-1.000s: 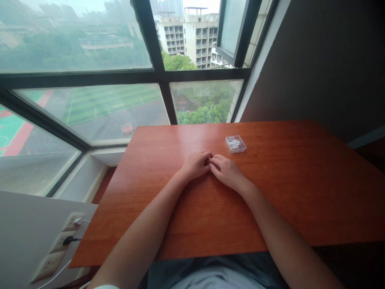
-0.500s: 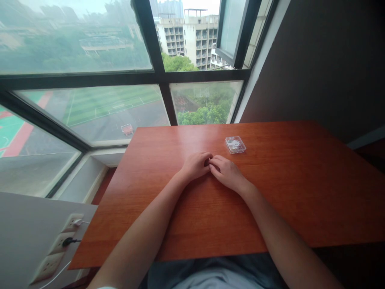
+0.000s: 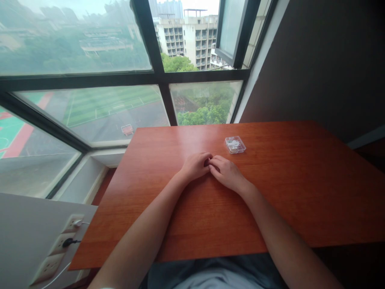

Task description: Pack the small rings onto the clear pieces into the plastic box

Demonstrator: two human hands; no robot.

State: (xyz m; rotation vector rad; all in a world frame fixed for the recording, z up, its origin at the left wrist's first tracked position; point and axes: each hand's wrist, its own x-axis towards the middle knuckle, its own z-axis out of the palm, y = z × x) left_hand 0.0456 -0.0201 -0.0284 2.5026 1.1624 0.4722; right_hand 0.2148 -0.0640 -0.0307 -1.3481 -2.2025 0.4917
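My left hand (image 3: 197, 165) rests on the reddish-brown wooden table (image 3: 144, 196), its fingers curled in. Against its fingertips lie the bent fingers of my right hand (image 3: 226, 171), so the two hands touch near the middle of the table. Both look closed; whatever may be between the fingers is hidden. Just beyond my right hand stands a small clear plastic box (image 3: 235, 145) with small whitish pieces inside, too small to name. Neither hand touches the box.
A dark-framed window (image 3: 159, 78) borders the table's far side. At the lower left, wall sockets (image 3: 57, 245) hold a white plug and a black plug with cords close to the table's left edge. A dark wall (image 3: 319, 60) rises at the right.
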